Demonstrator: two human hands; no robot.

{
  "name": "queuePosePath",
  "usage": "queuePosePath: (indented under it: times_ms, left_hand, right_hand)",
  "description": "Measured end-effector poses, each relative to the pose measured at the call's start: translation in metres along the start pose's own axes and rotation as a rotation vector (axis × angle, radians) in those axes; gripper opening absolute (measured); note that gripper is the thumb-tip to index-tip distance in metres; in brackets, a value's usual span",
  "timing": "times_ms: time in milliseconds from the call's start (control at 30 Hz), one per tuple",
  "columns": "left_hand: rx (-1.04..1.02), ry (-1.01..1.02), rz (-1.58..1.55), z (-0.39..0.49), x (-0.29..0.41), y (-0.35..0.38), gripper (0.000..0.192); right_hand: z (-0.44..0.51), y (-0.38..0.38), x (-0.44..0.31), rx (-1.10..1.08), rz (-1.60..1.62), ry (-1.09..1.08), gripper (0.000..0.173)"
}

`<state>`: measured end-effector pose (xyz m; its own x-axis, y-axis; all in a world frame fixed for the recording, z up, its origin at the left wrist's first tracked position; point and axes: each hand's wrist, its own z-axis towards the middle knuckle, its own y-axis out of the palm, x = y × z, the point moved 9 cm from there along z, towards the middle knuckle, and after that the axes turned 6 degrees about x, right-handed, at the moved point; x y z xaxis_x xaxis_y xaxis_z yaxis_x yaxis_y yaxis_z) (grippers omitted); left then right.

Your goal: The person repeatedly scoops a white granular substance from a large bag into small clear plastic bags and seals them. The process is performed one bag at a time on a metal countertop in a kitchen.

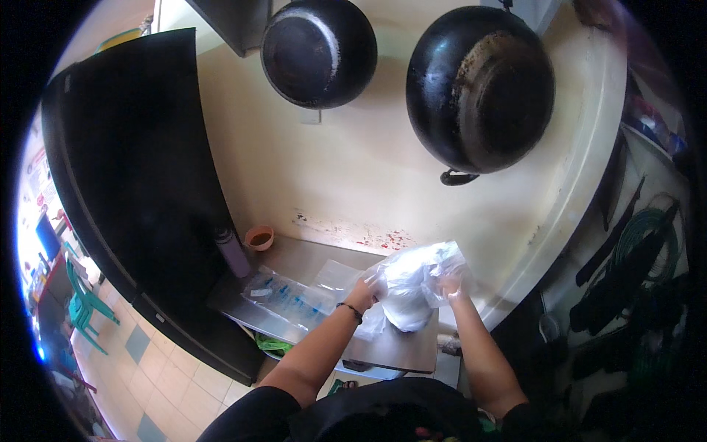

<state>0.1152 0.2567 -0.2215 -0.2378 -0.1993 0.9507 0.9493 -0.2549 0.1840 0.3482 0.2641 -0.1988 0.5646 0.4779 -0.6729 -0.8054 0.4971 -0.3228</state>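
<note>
A clear plastic bag (420, 257) is stretched between my two hands above a metal-topped table (381, 351). My left hand (367, 293) grips its left side, and a dark bracelet circles that wrist. My right hand (452, 284) holds the right side, partly covered by the film. A bulky white bundle (407, 309) shows under or inside the clear plastic; which of these I cannot tell. Flat on the table to the left lies a clear plastic pack with blue print (287, 298). Another clear plastic sheet (337, 274) lies behind it.
A small pink bowl of brown liquid (259, 238) and a purple bottle (234, 255) stand at the table's back left. A black refrigerator (132, 193) rises on the left. Two dark woks (319, 55) hang on the wall ahead. Green chairs (85, 304) stand farther left.
</note>
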Motion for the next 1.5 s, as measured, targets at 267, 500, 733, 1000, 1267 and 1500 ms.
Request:
queuePosePath:
  times_ms: [267, 500, 733, 1000, 1267, 1500]
  left_hand:
    - [-0.117, -0.052, -0.014, -0.001, -0.013, 0.018, 0.023]
    - [-0.102, -0.273, -0.083, -0.009, -0.049, 0.010, 0.022]
    - [0.016, -0.556, -0.477, -0.023, -0.081, 0.016, 0.021]
    - [0.214, -0.539, -0.922, -0.075, -0.030, 0.012, 0.040]
    - [0.184, -0.602, -0.114, -0.068, -0.051, 0.009, 0.058]
    - [0.145, -0.671, -0.053, -0.061, -0.085, 0.006, 0.056]
  right_hand:
    - [-0.004, -0.028, -0.053, 0.047, -0.306, -0.104, 0.043]
    - [-0.025, -0.035, -0.042, -0.016, -0.235, 0.494, 0.020]
    - [-0.042, -0.028, -0.026, -0.074, -0.099, 0.772, 0.009]
    - [-0.064, -0.027, -0.057, -0.090, 0.685, 0.921, 0.012]
    - [-0.077, -0.034, -0.036, -0.155, 0.311, 0.887, 0.012]
    - [-0.087, -0.025, -0.022, -0.202, 0.260, 0.992, 0.010]
